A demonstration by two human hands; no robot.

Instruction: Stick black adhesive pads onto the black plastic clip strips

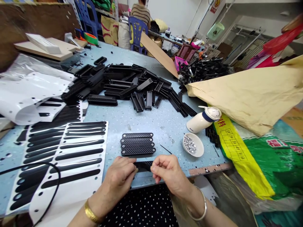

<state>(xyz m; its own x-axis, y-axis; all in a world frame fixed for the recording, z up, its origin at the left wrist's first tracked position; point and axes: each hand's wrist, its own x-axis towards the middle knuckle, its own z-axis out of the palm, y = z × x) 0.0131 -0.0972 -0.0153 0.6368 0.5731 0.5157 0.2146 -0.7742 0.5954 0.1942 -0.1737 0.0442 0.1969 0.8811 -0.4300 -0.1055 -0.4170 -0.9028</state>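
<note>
A black plastic bar with a lattice face [145, 165] lies lengthwise between my hands at the table's near edge. My left hand [123, 172] is closed over its left end. At its right end, the thumb and fingers of my right hand [169, 173] are pinched together; whatever is between them is hidden. Just beyond, several similar lattice bars [137, 145] sit side by side in a neat group, with silvery rings at their ends. A thin black rod [165, 149] lies beside that group. To the right, a white bowl [200, 147] holds many small metal pieces.
White sheets with black adhesive strips [78, 154] cover the left side, crossed by a black cable [58, 176]. Loose black bars [118, 82] are heaped behind. A cream bottle [200, 122], brown paper [246, 91] and a green-yellow sack [272, 157] stand right. Someone [141, 14] sits far back.
</note>
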